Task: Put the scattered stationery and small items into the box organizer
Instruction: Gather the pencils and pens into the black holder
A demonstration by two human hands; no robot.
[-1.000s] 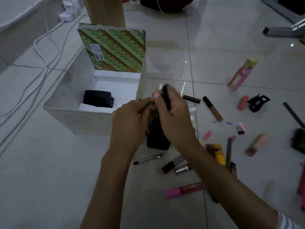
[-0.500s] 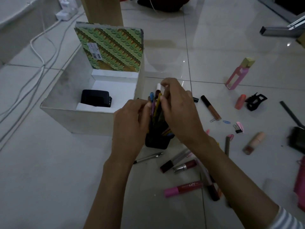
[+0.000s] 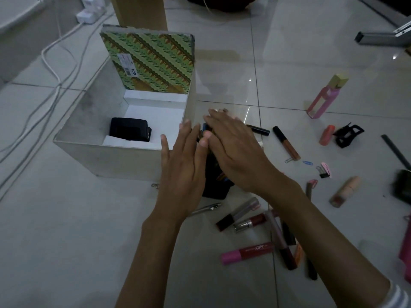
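A grey box organizer stands on the tiled floor with a green patterned notebook upright at its back and a black case inside. Right beside the box stands a black pen holder with pens in it. My left hand hovers flat at the holder's left side, fingers straight. My right hand lies flat over the pen tops, fingers straight; whether it touches them is unclear. Neither hand grips anything.
Cosmetics and small items lie scattered to the right: a pink lip crayon, lipsticks, a lip gloss tube, a pink bottle, a black hair claw, paper clips. Cables run on the left.
Both hands have let go of the pens they were gathering in the holder. Their fingers have straightened, and the right hand now lies flat over the pen tops.
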